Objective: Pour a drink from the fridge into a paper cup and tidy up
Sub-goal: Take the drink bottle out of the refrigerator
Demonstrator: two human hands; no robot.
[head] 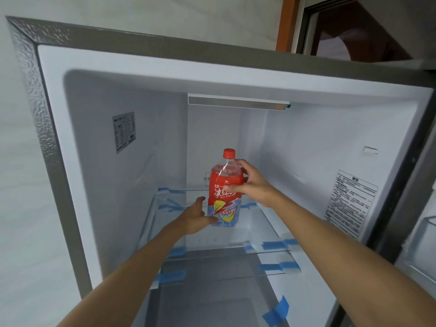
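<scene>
On the shelf [264, 223], ice tea bottle [224, 182], right grip [253, 185] round its shoulder, left grip [194, 218] round its base

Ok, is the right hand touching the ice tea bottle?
Touching. The head view shows the right hand gripping the ice tea bottle: thumb across the red label, fingers curled round the shoulder, no gap.

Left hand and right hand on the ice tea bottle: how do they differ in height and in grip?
The right hand is high, near the shoulder of the ice tea bottle; the left hand is low, at the lower label. The right hand's fingers curl round it from the right; the left hand cups it from the left, thumb raised. Both touch the same upright bottle.
</scene>
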